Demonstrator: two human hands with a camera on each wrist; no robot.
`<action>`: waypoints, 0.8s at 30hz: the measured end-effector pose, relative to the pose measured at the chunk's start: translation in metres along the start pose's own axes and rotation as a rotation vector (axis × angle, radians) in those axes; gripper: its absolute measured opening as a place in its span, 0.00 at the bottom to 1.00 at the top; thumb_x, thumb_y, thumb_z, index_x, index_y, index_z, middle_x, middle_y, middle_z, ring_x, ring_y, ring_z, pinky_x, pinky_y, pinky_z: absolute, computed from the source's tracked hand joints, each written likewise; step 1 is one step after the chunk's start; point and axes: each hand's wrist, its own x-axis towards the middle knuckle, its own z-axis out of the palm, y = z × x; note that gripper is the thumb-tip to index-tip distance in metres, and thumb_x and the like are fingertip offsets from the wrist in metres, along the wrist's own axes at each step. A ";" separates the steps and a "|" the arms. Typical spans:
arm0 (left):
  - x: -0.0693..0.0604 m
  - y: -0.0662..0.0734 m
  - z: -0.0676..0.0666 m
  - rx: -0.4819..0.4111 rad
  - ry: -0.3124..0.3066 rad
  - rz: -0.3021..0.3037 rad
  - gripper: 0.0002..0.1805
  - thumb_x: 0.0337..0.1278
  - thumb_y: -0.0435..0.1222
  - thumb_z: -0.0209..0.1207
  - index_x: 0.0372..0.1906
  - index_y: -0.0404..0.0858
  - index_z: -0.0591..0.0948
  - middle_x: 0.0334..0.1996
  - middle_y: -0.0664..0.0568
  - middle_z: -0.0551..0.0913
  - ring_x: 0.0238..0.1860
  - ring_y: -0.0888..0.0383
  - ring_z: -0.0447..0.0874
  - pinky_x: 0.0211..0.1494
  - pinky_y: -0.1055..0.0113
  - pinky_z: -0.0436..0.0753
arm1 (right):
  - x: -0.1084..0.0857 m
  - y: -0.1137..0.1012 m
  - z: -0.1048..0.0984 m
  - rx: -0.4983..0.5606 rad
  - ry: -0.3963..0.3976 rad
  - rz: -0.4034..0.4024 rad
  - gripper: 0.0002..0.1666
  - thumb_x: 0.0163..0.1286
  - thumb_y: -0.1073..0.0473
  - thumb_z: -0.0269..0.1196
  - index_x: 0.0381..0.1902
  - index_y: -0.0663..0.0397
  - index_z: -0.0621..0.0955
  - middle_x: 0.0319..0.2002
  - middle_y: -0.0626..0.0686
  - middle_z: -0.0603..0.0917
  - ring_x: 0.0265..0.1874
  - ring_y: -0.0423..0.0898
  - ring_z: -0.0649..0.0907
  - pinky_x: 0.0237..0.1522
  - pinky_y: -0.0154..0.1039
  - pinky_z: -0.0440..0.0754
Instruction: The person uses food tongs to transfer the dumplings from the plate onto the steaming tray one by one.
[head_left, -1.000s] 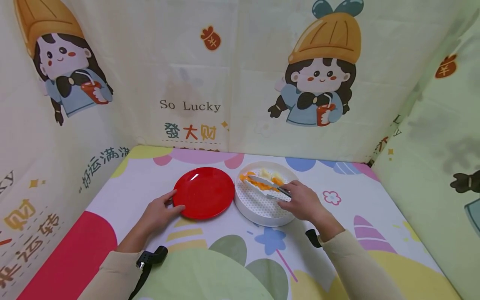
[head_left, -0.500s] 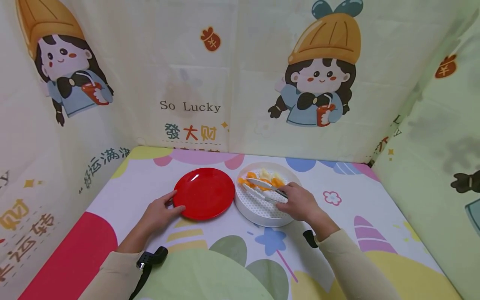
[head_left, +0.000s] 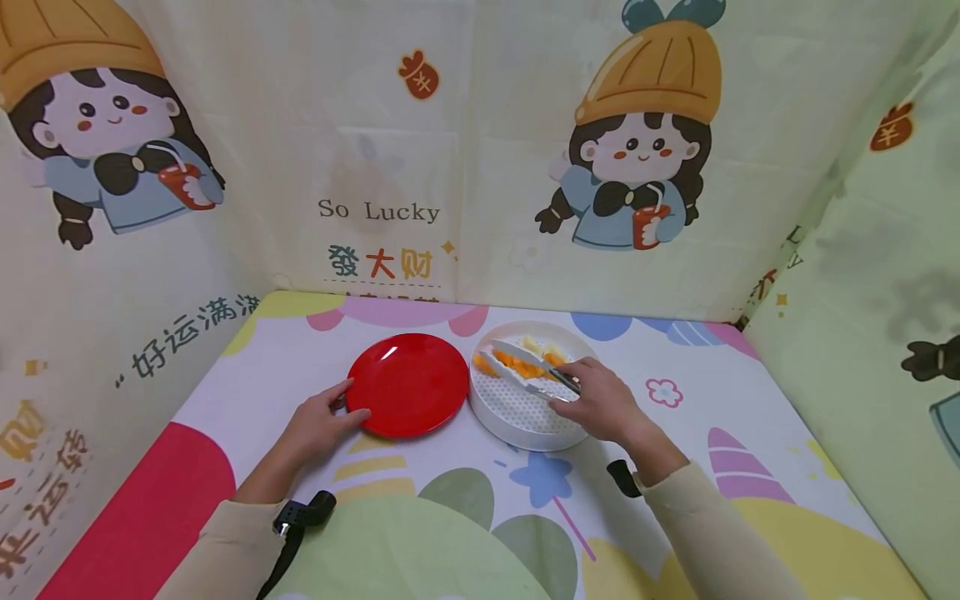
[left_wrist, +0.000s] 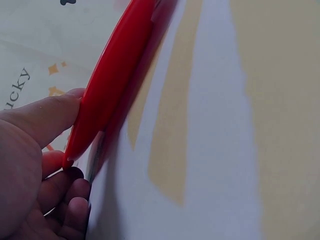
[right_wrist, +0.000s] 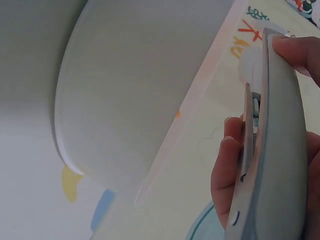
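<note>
My left hand (head_left: 322,429) grips the left edge of a glossy red plate (head_left: 412,383), which has nothing on it. In the left wrist view, the thumb presses the red plate (left_wrist: 110,75) at its rim, with fingers curled below. My right hand (head_left: 607,404) holds metal tongs (head_left: 525,357) over a white round tray (head_left: 517,437) with a dotted inner floor. Orange pieces (head_left: 521,367) lie between and beside the tongs' arms; pale yellow pieces (head_left: 532,342) are behind them. From the right wrist, the tongs' handle (right_wrist: 282,150) shows between thumb and fingers; their tips are out of that view.
Plate and tray stand side by side, nearly touching, on a table covered with a colourful printed cloth (head_left: 450,533). Printed fabric walls (head_left: 480,167) rise behind and at both sides. A black strap device (head_left: 303,512) sits on the left wrist.
The tongs' tips have shifted slightly inside the tray, with their far arm now higher in view. The orange pieces appear differently around them. Left hand and plate hold still.
</note>
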 end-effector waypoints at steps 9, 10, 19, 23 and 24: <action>-0.001 0.002 -0.001 0.003 -0.004 0.000 0.48 0.59 0.51 0.67 0.77 0.35 0.59 0.68 0.29 0.67 0.66 0.33 0.64 0.53 0.49 0.83 | -0.013 -0.013 0.006 0.218 0.056 -0.062 0.33 0.61 0.51 0.70 0.61 0.60 0.80 0.50 0.57 0.80 0.42 0.51 0.77 0.46 0.47 0.79; -0.001 0.002 -0.001 0.002 -0.005 -0.002 0.49 0.59 0.51 0.67 0.78 0.35 0.59 0.68 0.29 0.67 0.67 0.33 0.63 0.53 0.49 0.84 | -0.014 -0.015 0.007 0.240 0.056 -0.066 0.32 0.61 0.51 0.70 0.61 0.60 0.80 0.50 0.56 0.80 0.42 0.51 0.77 0.46 0.47 0.79; -0.001 0.000 0.000 0.013 -0.003 0.002 0.49 0.58 0.52 0.67 0.78 0.35 0.58 0.68 0.29 0.66 0.67 0.32 0.63 0.52 0.49 0.84 | -0.024 -0.033 0.023 0.318 0.038 -0.069 0.31 0.60 0.51 0.71 0.60 0.53 0.81 0.51 0.51 0.80 0.45 0.47 0.76 0.44 0.42 0.79; -0.002 0.001 0.000 0.012 -0.002 0.000 0.49 0.58 0.51 0.67 0.78 0.36 0.59 0.68 0.29 0.66 0.67 0.32 0.63 0.53 0.49 0.84 | -0.029 -0.042 0.030 0.341 0.039 -0.084 0.30 0.59 0.52 0.71 0.59 0.53 0.81 0.50 0.49 0.80 0.42 0.45 0.76 0.41 0.39 0.79; -0.002 0.002 0.000 0.013 -0.001 0.000 0.49 0.58 0.51 0.67 0.78 0.35 0.59 0.68 0.29 0.66 0.67 0.32 0.63 0.53 0.49 0.84 | -0.030 -0.044 0.032 0.347 0.037 -0.088 0.30 0.59 0.52 0.72 0.59 0.53 0.81 0.49 0.48 0.80 0.41 0.44 0.76 0.41 0.39 0.79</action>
